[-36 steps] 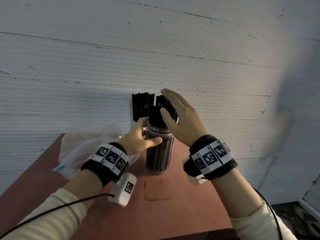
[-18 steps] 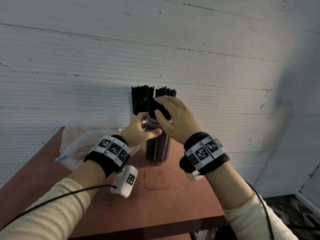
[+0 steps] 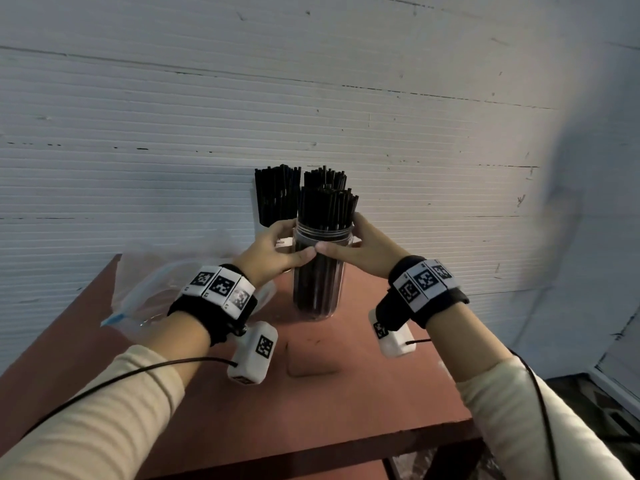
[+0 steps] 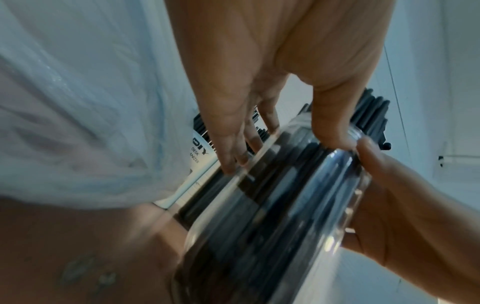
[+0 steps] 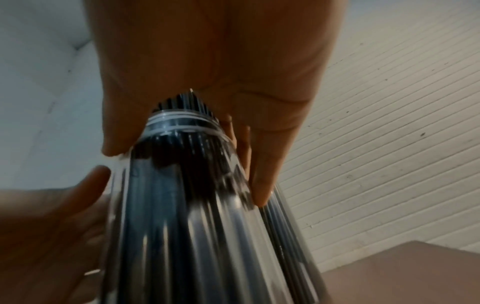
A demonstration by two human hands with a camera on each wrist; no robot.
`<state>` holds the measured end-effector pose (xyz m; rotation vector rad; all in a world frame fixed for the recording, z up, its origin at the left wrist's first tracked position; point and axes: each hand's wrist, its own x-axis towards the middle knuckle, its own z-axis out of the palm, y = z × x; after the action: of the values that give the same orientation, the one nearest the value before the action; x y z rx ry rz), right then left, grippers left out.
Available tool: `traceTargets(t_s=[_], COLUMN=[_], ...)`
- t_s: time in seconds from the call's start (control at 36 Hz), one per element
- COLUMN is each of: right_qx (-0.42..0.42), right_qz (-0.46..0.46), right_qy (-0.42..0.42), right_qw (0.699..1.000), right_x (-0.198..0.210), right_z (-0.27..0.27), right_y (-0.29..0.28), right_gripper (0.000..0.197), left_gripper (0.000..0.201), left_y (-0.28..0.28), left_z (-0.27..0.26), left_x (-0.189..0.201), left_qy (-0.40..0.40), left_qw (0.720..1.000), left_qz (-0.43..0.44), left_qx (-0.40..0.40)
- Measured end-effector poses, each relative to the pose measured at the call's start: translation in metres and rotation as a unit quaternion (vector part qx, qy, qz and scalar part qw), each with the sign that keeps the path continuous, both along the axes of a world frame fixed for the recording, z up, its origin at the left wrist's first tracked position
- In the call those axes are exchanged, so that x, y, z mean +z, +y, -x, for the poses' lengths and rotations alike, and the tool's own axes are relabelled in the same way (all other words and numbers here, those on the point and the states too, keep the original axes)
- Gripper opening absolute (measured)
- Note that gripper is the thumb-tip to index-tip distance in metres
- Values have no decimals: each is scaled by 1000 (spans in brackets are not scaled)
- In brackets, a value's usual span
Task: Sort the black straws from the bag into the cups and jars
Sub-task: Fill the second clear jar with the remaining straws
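A clear jar (image 3: 318,278) packed with black straws (image 3: 327,209) stands on the reddish table (image 3: 346,393). My left hand (image 3: 278,252) grips the jar's upper part from the left. My right hand (image 3: 358,249) grips it from the right, and the two thumbs meet on the front. In the left wrist view my fingers (image 4: 231,148) curl round the jar (image 4: 272,205). The right wrist view shows the jar (image 5: 197,205) between my thumb and fingers (image 5: 265,168). The jar's base looks set on the table.
Behind the jar a white desk-organizer cup (image 3: 277,199) and another container (image 3: 325,176) hold more black straws against the white wall. A crumpled clear plastic bag (image 3: 156,289) lies at the left. The table's right edge (image 3: 460,393) is close to my right forearm.
My right hand came down from the tops of the straws to the jar's side. Both hands now hold the jar, while the left hand kept its grip.
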<state>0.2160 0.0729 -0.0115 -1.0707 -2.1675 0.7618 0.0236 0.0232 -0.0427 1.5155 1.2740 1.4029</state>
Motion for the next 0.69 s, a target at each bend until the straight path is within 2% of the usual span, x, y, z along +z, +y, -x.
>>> traceTargets(t_s=[0.06, 0.14, 0.25, 0.31, 0.36, 0.53, 0.58, 0.69], right_qx=[-2, -11, -59, -92, -130, -197, -207, -218], right_qz=[3, -5, -8, -7, -9, -25, -29, -17], right_qy=[10, 5, 13, 27, 37, 48, 50, 67], right_qw=[1000, 1000, 998, 995, 991, 979, 977, 973], right_x=[-1, 0, 0, -1, -3, -4, -3, -6], right_z=[-2, -8, -27, -38, -47, -45, -37, -22], right_y=[5, 12, 25, 35, 46, 76, 87, 107], right_gripper=[109, 108, 103, 89, 79, 74, 73, 68], left_gripper=[72, 54, 45, 55, 69, 109, 107, 90], left_y=[2, 8, 25, 36, 48, 88, 98, 109], left_z=[2, 6, 13, 15, 17, 24, 25, 25], left_x=[-3, -1, 6, 9, 12, 14, 13, 7], left_qy=[-20, -18, -20, -22, -18, 4, 11, 35], left_qw=[1000, 1000, 980, 962, 951, 952, 951, 951], left_qz=[7, 11, -25, -29, -17, 95, 113, 124], left_qx=[-21, 7, 194, 269, 308, 292, 288, 282])
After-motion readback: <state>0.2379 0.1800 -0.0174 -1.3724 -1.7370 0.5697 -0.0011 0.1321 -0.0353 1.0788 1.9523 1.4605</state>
